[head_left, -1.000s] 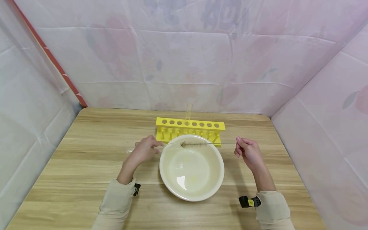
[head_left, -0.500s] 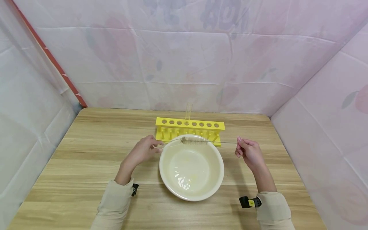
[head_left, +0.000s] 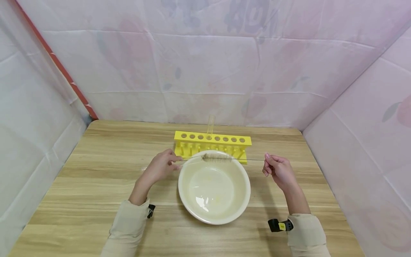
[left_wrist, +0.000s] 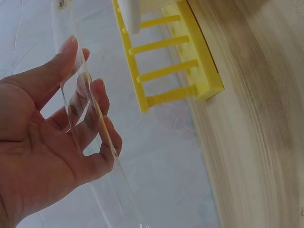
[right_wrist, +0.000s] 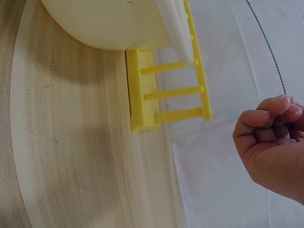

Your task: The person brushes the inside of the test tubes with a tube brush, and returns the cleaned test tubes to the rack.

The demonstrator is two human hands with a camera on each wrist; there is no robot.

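In the head view, my left hand [head_left: 160, 167] holds a clear glass test tube [left_wrist: 64, 26] on its side above the basin's left rim. Its thumb and fingers wrap the tube, as the left wrist view shows. My right hand [head_left: 278, 171] pinches the thin twisted wire of a test tube brush [head_left: 217, 157], its other fingers curled. The bristles lie over the far part of the cream basin [head_left: 182, 200]. The brush tip meets the tube's mouth; whether it is inside, I cannot tell. In the right wrist view, only the wire [right_wrist: 268, 42] shows.
Behind the basin stands a yellow test tube rack [head_left: 245, 140], partly hidden by it. One clear test tube [head_left: 210, 125] sits upright in the rack. The basin holds shallow liquid [head_left: 208, 185]. Everything stands on a wooden table [head_left: 106, 171] with cloth-covered walls on three sides.
The brush head and the tube's mouth end have risen slightly. Ripples appeared on the liquid half a second ago and are smaller now. My right hand has barely moved.
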